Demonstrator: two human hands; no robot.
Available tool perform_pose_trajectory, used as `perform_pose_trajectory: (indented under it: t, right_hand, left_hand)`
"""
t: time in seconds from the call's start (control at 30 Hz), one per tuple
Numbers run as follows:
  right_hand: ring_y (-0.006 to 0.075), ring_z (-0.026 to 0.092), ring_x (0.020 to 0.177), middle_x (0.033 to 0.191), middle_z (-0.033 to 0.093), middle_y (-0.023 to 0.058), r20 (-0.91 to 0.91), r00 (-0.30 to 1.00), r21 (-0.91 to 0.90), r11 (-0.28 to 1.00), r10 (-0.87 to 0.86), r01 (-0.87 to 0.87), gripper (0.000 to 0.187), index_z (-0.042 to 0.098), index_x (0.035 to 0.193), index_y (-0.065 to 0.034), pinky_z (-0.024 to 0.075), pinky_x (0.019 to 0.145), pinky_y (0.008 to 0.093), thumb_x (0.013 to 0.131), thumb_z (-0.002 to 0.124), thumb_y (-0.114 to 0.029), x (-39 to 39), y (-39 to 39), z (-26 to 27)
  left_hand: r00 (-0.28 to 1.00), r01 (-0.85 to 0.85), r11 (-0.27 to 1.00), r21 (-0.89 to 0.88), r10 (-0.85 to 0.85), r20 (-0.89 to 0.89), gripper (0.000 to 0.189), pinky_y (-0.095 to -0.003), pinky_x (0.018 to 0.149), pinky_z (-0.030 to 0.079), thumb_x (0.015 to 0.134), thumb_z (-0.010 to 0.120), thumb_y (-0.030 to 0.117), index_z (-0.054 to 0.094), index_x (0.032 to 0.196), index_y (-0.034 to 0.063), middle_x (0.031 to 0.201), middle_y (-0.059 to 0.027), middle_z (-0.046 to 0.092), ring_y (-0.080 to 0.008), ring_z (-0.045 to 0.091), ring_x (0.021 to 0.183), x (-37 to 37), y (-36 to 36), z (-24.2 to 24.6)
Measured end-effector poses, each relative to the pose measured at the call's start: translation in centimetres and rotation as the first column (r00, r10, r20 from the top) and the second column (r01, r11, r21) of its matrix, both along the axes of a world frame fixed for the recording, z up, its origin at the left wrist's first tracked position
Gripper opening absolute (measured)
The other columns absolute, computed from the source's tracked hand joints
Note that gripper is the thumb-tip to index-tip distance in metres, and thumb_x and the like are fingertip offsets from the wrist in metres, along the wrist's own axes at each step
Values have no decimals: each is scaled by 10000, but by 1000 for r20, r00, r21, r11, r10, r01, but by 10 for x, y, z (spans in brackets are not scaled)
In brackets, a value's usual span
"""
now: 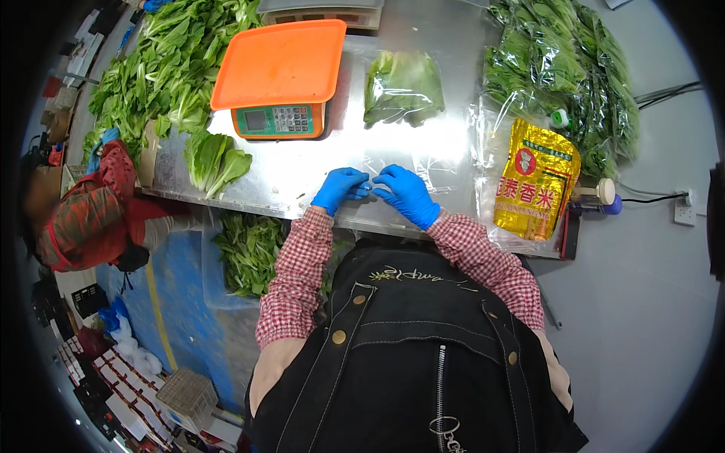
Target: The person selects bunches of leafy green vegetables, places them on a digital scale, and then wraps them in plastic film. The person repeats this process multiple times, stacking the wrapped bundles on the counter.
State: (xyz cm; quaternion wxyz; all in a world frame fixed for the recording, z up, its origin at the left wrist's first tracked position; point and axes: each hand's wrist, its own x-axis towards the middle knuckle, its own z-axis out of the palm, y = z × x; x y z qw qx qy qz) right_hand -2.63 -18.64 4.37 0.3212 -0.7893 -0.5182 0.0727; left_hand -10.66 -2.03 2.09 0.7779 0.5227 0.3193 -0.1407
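My left hand (341, 191) and my right hand (409, 195), both in blue gloves, meet fingertip to fingertip above the front of a metal table (272, 189). Whether a thin film is pinched between the fingers is too small to tell. Clear plastic bags (439, 170) lie flat just beyond and beside my right hand. Farther back rests a clear bag of leafy greens (404, 90). An orange digital scale (280, 68) with a bare pan stands beyond my left hand. Loose lettuce-like leaves (212, 161) lie on the metal left of that hand.
Leafy greens (170, 68) are heaped at the back left, and bagged greens (561, 73) are piled at the back right. A yellow printed packet (535, 181) lies at the right end. Another person (90, 209) with gloved hands works at the left. Below the table sits a bag of greens (252, 255).
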Motion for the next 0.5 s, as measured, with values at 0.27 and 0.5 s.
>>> perform_pose_trajectory:
  t: [0.27,0.5]
  right_hand:
    - [249,533,704,814,530,75,65,998,-71,997,-4,8,173,564,836,-90,438,590,340,738,607,-226,-13,20,-11]
    - [290,518,680,745,504,108,44,999,-100,995,13,-9,143,529,780,-64,423,573,370,756,587,-192,-13,-32,-12]
  left_hand:
    - [993,26,964,263,-57,108,174,-225,571,492,765,600,154,574,752,-18,664,-78,591,-127,578,579,3,2,-20]
    - [991,-23,996,86,11,137,179,-249,572,496,795,576,148,554,790,-29,659,-104,601,-153,585,576,3,-2,-25]
